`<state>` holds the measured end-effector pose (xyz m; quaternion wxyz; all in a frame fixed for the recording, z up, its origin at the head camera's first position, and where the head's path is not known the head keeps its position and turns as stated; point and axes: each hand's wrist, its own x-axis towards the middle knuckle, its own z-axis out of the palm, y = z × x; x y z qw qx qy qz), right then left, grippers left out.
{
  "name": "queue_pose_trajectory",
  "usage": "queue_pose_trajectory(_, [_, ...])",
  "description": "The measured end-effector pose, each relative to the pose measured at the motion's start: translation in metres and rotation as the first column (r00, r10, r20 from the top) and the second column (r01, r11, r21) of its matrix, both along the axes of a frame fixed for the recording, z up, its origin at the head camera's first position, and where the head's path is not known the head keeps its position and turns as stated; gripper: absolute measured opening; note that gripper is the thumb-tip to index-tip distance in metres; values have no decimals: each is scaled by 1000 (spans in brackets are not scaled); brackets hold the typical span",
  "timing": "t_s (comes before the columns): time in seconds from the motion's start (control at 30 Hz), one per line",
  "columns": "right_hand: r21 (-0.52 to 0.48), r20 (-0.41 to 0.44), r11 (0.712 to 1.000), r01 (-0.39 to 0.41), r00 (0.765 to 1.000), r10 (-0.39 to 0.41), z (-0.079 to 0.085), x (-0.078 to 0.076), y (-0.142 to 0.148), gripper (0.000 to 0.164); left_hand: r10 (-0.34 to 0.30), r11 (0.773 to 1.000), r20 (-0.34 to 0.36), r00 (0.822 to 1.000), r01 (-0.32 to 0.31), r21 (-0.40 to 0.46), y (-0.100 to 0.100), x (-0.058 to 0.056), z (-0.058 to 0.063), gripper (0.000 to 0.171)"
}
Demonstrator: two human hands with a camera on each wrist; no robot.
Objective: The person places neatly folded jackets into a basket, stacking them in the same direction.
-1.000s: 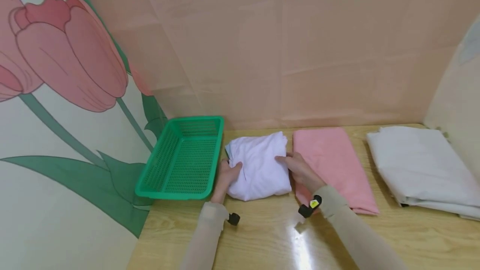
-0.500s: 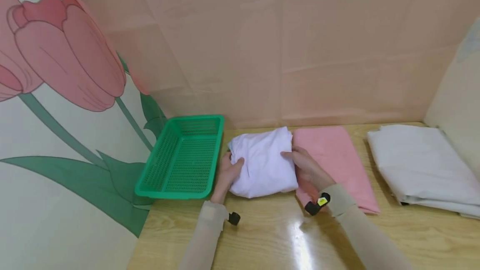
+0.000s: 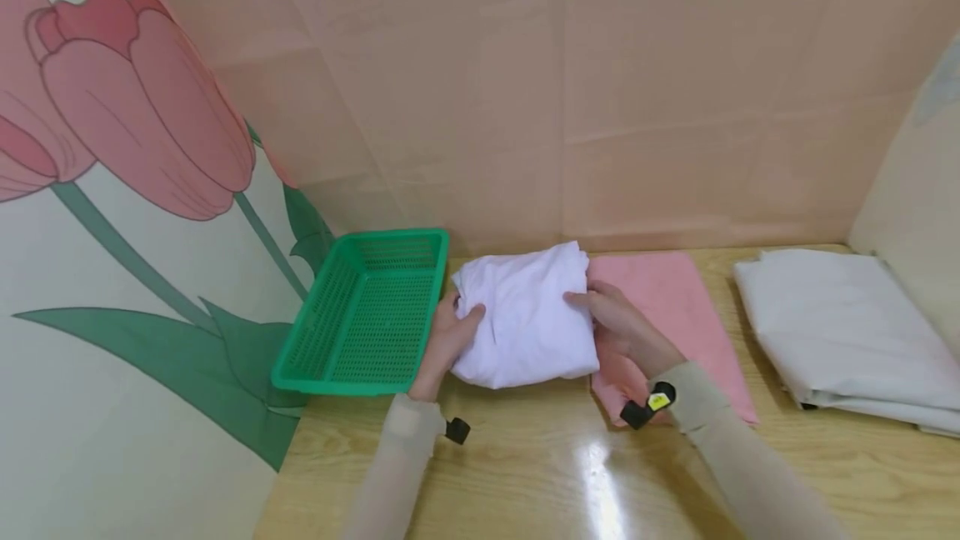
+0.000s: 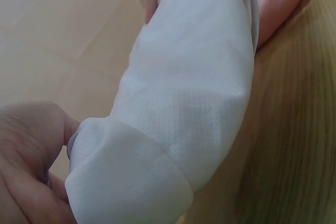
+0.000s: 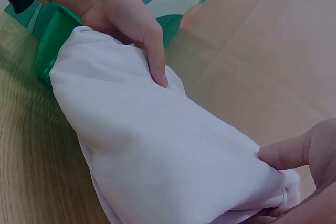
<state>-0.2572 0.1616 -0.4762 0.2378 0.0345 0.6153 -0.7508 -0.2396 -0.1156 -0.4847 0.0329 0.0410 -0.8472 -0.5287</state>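
Observation:
Both hands hold a folded white cloth garment (image 3: 528, 319) between them, close over the wooden table. My left hand (image 3: 452, 338) grips its left side, thumb on top and fingers underneath. On the opposite side my right hand (image 3: 618, 319) pinches the edge, thumb uppermost. In the right wrist view the garment (image 5: 152, 140) looks like a thick, soft bundle, with the left thumb pressing its far end. The left wrist view shows the fabric (image 4: 184, 82) as finely textured, with a rolled fold near the left hand (image 4: 31, 166). The fingers beneath the cloth are mostly hidden.
A green plastic basket (image 3: 414, 392) with nothing in it stands left of the garment. A folded pink cloth (image 3: 678, 307) lies under and beyond the right forearm. Further right is a folded white cloth (image 3: 840, 332). A pink-draped wall (image 3: 480, 107) backs the wooden table (image 3: 517, 473).
The garment has been raised slightly and shifted a little away from me, both hands moving with it. The right hand has also moved somewhat right. Basket and other cloths stay put.

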Motion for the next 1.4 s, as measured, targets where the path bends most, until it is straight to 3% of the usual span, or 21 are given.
queue_pose_trajectory(0.17, [81, -78, 997, -15, 997, 21, 17, 3, -2, 61, -21, 999, -1, 1000, 21, 37, -6, 0, 13, 59])
queue_pose_trajectory(0.47, [124, -169, 989, -81, 980, 101, 46, 0, -12, 61, -47, 994, -45, 998, 51, 95, -23, -2, 41, 49])
queue_pose_trajectory(0.63, [98, -178, 989, -107, 976, 123, 58, -2, -24, 61, -59, 994, -28, 998, 61, 90, -40, -3, 58, 50])
queue_pose_trajectory(0.87, [34, -150, 994, -105, 983, 109, 66, -4, -50, 65, -42, 995, -1, 999, 42, 93, -66, -4, 74, 53])
queue_pose_trajectory(1.07, [-7, -167, 993, -120, 979, 118, 74, -6, -72, 62, -7, 994, 0, 1000, 7, 107, -88, -3, 81, 55])
queue_pose_trajectory(1.4, [2, -175, 990, -140, 975, 138, 79, -8, -98, 60, 31, 989, 21, 999, -34, 141, -116, -3, 82, 53])
